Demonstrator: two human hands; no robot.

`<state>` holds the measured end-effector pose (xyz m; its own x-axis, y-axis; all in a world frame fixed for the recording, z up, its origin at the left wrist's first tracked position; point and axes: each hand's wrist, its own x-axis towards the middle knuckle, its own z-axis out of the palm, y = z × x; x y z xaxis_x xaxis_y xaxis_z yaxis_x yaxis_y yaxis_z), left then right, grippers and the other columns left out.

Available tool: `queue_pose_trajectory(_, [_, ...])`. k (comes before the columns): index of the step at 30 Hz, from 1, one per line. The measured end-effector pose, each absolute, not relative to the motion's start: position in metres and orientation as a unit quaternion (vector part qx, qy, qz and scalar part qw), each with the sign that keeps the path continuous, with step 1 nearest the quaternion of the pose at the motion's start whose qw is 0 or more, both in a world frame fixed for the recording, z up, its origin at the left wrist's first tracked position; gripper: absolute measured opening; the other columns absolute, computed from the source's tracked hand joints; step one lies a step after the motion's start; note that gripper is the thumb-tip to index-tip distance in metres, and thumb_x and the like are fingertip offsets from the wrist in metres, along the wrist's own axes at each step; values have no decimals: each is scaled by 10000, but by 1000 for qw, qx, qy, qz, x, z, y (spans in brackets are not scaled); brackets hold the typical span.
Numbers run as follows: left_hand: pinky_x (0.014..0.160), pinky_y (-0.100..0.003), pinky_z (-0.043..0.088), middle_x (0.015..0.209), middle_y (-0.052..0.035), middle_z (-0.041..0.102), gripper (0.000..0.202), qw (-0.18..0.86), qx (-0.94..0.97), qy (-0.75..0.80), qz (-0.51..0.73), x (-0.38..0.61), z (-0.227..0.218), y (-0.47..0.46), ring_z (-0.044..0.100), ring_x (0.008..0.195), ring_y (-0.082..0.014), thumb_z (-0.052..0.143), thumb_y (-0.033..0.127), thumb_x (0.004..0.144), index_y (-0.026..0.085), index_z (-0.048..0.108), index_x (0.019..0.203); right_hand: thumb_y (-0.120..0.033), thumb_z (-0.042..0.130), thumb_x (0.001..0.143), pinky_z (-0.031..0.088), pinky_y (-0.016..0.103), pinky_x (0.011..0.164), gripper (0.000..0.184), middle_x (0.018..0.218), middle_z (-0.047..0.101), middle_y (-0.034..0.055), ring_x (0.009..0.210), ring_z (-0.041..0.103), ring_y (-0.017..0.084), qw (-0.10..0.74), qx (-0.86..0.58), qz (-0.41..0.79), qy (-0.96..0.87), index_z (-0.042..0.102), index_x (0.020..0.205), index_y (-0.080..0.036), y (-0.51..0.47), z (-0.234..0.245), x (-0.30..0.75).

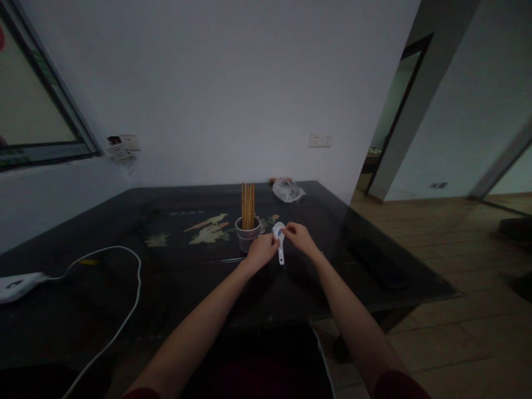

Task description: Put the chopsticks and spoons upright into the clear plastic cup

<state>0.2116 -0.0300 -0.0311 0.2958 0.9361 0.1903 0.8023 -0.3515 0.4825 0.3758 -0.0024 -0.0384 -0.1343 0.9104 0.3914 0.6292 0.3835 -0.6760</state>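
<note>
A white soup spoon (pixel 281 252) with a small blue mark in its bowl is held above the dark table, bowl away from me and handle towards me. My left hand (pixel 263 248) is closed, its thumb and fingers at the spoon's left side near the neck. From the right, my right hand (pixel 300 237) pinches the edge of the bowl. Just beyond my left hand stands a metal mug (pixel 244 239) with several wooden chopsticks (pixel 248 206) upright in it. My left hand partly covers the mug's lower right side.
A crumpled clear plastic bag (pixel 287 190) lies at the table's back edge. On the left are a white power strip (pixel 20 287) and its looping white cable (pixel 138 277). A dark flat object (pixel 380 265) lies on the right of the black table (pixel 178 299). Wall sockets (pixel 320 140) are behind.
</note>
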Motion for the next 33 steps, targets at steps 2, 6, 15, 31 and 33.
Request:
queue_pose_trajectory(2, [598, -243, 399, 763, -77, 681, 310, 155, 789, 540, 250, 212, -29, -30, 630, 693, -176, 424, 335, 881, 155, 665, 802, -372, 520, 812, 313, 220, 525, 263, 590, 541, -12, 555, 471, 117, 433, -490, 178, -735, 560, 657, -164, -6, -33, 376])
queue_pose_trajectory(6, [550, -230, 346, 674, -40, 647, 307, 153, 795, 494, 316, 212, -18, -34, 585, 619, -145, 432, 320, 881, 148, 640, 733, -391, 536, 812, 313, 217, 516, 269, 586, 504, -26, 545, 446, 108, 494, -440, 180, -728, 537, 663, -167, -17, -20, 376])
queue_pose_trajectory(15, [574, -222, 364, 661, -8, 619, 202, 96, 799, 440, 398, 199, 21, -48, 558, 612, -128, 525, 313, 838, 167, 587, 713, -386, 545, 840, 357, 227, 554, 256, 611, 499, -23, 565, 459, 108, 600, -385, 147, -685, 540, 697, -174, -43, -4, 364])
queue_pose_trajectory(31, [612, -221, 445, 698, -10, 655, 223, 104, 699, 461, 537, 124, 52, 11, 604, 646, -138, 531, 359, 800, 158, 626, 815, -270, 615, 766, 397, 244, 600, 251, 693, 544, -24, 614, 502, 123, 472, -429, 264, -723, 584, 990, -160, -14, -43, 327])
queue_pose_trajectory(33, [608, -222, 431, 703, -18, 669, 208, 85, 719, 479, 496, 119, 49, 18, 608, 651, -144, 533, 337, 794, 162, 644, 813, -253, 663, 732, 407, 255, 616, 353, 732, 554, -17, 625, 501, 124, 444, -442, 260, -734, 570, 1055, -149, -8, -49, 322])
